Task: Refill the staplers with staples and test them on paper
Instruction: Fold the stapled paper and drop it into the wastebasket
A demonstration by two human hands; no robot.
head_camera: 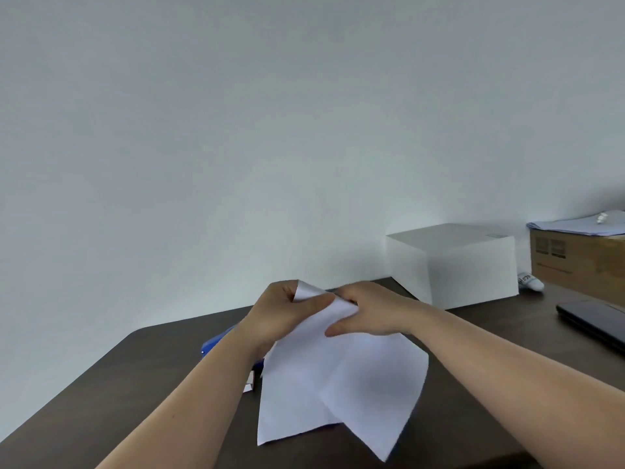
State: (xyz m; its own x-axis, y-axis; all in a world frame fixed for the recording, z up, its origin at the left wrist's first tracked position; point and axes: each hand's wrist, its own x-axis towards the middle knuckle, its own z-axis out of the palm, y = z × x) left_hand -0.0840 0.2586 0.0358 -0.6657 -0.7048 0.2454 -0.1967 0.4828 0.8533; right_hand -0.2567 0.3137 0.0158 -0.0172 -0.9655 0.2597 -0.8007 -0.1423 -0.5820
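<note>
White sheets of paper [341, 384] hang from both hands above the dark table [135, 384], their lower corners fanned out. My left hand [280, 313] pinches the top corner of the paper, which curls up past the thumb. My right hand [368, 311] grips the same top edge just to the right. A blue stapler [216, 340] lies on the table behind my left forearm, mostly hidden. A small staple box [252, 382] peeks out beside the paper's left edge.
A white box [473, 265] stands at the back right against the wall. Further right is a cardboard box [581, 258] topped with papers, a small white object [530, 281] beside it, and a dark flat device [595, 321] at the right edge.
</note>
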